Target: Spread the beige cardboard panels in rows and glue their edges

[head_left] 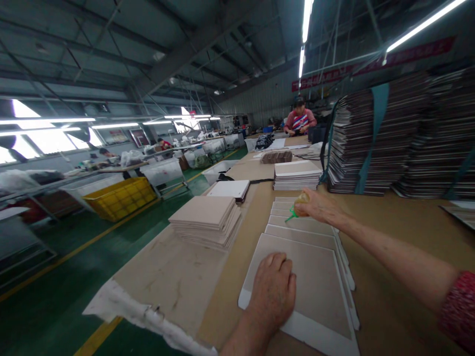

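Observation:
My right hand [316, 205] is closed around an amber squeeze bottle [302, 203] with a green nozzle [291, 214]. The nozzle points down and left over a row of overlapping beige panels with white edges. On the nearest panel [297, 267] rests my left hand [273, 287], palm down, its fingers slightly bent and holding nothing. Further panels [304, 230] fan out beyond it, each one partly covered by the one in front. Whether the nozzle tip touches a panel, I cannot tell.
Left of the row is a stack of beige boards [204, 212], with white-topped boards [228, 189] behind. Another panel stack [297, 173] stands past the row. Tall strapped bundles [371, 138] rise on the right. A person [300, 120] works at the table's far end.

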A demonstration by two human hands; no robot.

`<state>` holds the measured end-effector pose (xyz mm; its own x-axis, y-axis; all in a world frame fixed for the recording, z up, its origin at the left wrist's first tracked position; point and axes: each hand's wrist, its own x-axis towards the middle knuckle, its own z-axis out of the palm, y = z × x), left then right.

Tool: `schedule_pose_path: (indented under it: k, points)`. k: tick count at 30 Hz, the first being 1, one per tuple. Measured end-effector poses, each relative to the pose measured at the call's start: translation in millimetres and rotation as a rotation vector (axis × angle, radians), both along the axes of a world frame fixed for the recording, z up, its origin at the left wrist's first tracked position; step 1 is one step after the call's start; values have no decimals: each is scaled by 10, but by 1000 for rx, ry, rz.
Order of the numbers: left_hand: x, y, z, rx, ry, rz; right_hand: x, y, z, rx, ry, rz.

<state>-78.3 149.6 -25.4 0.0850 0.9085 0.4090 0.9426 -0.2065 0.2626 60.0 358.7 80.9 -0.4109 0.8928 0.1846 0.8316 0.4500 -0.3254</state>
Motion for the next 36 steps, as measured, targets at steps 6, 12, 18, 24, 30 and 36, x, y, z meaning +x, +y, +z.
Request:
schedule_pose_path:
  k: [6,12,18,24,30,36]
  points:
    - [-6,10,10,2,-3,-3,4,20,-32,6,1,-21]
    - [-12,9,20,0,12,1,-183,-43,-62,16,38,28]
    - [-6,16,19,-2,13,1,132,-20,7,0,0,-16]
    - [-5,13,28,8,16,1,531,17,64,-41,-22,-94]
    - [-13,1,5,16,20,-11,880,106,26,-48,1,-182]
    - [-17,27,-9,16,20,-10,1130,195,-32,-61,15,-227]
